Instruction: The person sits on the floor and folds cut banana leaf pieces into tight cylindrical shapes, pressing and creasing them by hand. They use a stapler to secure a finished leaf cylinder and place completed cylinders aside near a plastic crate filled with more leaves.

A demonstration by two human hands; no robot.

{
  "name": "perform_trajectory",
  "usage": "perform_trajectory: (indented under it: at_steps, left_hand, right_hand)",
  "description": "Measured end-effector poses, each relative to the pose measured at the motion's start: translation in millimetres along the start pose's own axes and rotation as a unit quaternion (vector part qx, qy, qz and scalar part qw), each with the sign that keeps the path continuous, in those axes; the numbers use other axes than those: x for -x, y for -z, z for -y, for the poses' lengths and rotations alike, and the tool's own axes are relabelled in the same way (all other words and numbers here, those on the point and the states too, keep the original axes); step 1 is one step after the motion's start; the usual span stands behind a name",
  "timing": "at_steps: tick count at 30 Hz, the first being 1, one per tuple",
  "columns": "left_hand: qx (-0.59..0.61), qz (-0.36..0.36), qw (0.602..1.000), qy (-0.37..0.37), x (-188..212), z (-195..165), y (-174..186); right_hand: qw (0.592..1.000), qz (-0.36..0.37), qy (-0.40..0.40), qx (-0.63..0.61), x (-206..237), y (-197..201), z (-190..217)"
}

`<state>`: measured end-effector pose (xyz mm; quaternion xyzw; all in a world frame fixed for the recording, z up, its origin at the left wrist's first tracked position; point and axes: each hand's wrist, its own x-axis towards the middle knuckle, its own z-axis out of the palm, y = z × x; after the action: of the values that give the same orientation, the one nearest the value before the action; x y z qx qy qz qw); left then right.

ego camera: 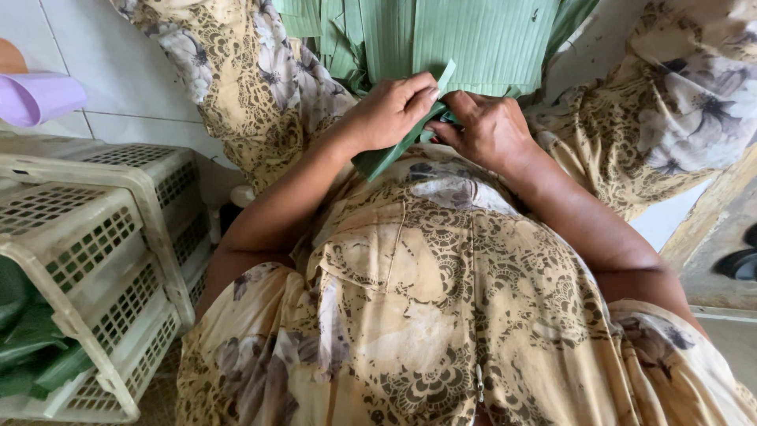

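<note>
Hands meeting at centre, over lap, on one folded leaf strip (394, 150). Left hand (390, 110): fingers curled narrow, pinching strip's upper part, thumb side pressing down on fold. Right hand (489, 126): fingers bent tight, gripping same strip at its right end, knuckles up. Both touching strip and each other at fingertips. Strip dark green, running diagonally from fingertips down-left, lower end poking out under left hand; pale tip sticking up between hands. Strip just above floral dress (441, 300), resting against it at lower end. Behind hands: stack of flat green leaves (473, 39) across knees, touching strip's upper side or just beyond, can't tell which. Left of frame: two cream plastic baskets (102, 237), nested side by side, green leaves (31, 339) inside nearer one. Lilac plastic jug (39, 95) above baskets, on white tile. Well apart from hands.
</note>
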<state>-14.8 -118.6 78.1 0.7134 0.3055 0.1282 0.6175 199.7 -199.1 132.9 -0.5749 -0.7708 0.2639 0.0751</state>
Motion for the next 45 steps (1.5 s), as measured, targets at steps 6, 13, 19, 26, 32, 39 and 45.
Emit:
perform_trajectory:
  at_steps: [6, 13, 19, 26, 32, 39, 45]
  left_hand:
    - [0.285, 0.062, 0.955, 0.046, -9, 34, -4]
    - [0.560, 0.153, 0.810, 0.080, -16, -12, 37]
    - [0.495, 0.034, 0.861, -0.111, -5, -44, 42]
    - [0.143, -0.150, 0.977, -0.052, -8, -37, -3]
    - [0.132, -0.109, 0.977, -0.129, 8, -40, -15]
    - [0.105, -0.091, 0.987, 0.080, 3, -28, -14]
    - [0.035, -0.157, 0.977, -0.143, 3, -15, -26]
  right_hand:
    - [0.930, -0.126, -0.012, -0.346, -5, 6, -4]
    - [0.887, -0.179, -0.154, -0.398, 0, 3, -11]
    - [0.861, -0.126, -0.195, -0.453, 14, 22, -7]
    - [0.928, -0.071, -0.166, -0.325, 28, 16, 12]
    - [0.806, -0.127, -0.167, -0.554, 29, 15, -7]
    - [0.839, -0.120, -0.128, -0.514, 14, -1, -19]
    - [0.805, -0.089, -0.186, -0.556, 17, -22, -25]
